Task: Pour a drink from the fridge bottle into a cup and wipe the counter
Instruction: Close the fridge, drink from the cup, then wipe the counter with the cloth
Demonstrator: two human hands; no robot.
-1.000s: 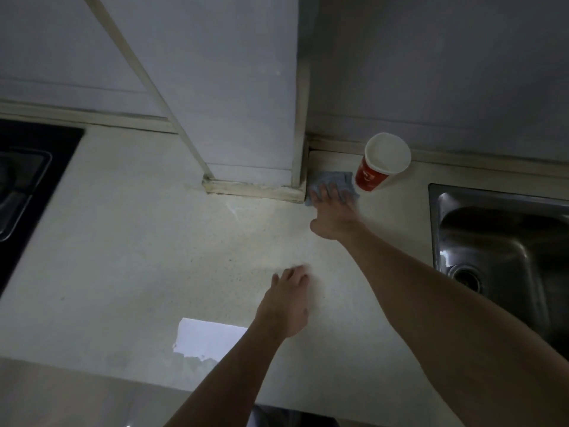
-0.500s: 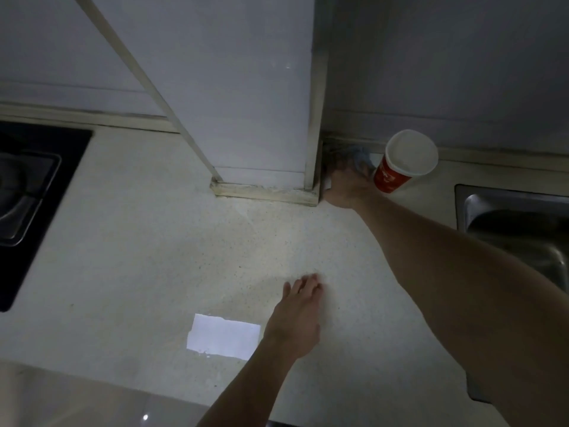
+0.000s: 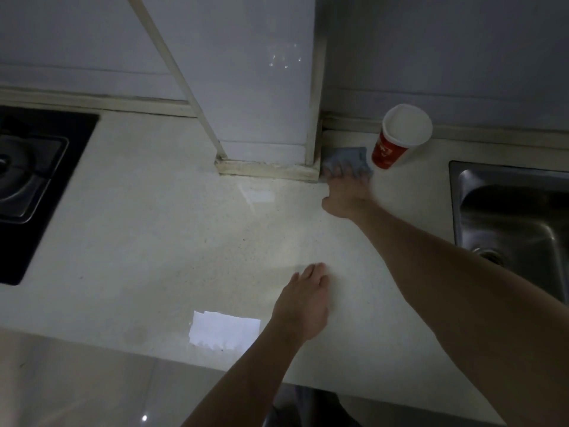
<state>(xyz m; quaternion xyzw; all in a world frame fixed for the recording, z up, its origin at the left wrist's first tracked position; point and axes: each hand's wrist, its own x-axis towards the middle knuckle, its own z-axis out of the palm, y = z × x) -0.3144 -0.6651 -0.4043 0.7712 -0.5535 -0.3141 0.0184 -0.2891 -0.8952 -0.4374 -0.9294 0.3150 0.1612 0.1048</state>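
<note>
My right hand (image 3: 345, 195) lies flat, fingers spread, pressing a blue-grey cloth (image 3: 346, 160) onto the pale counter (image 3: 154, 226) in the corner beside the tiled pillar (image 3: 264, 87). The red paper cup (image 3: 397, 140) stands just beside the cloth, near the back wall (contents cannot be told). My left hand (image 3: 303, 306) rests palm down on the counter, fingers together, holding nothing. Sink (image 3: 508, 211) at right; hob (image 3: 30, 180) at left.
</note>
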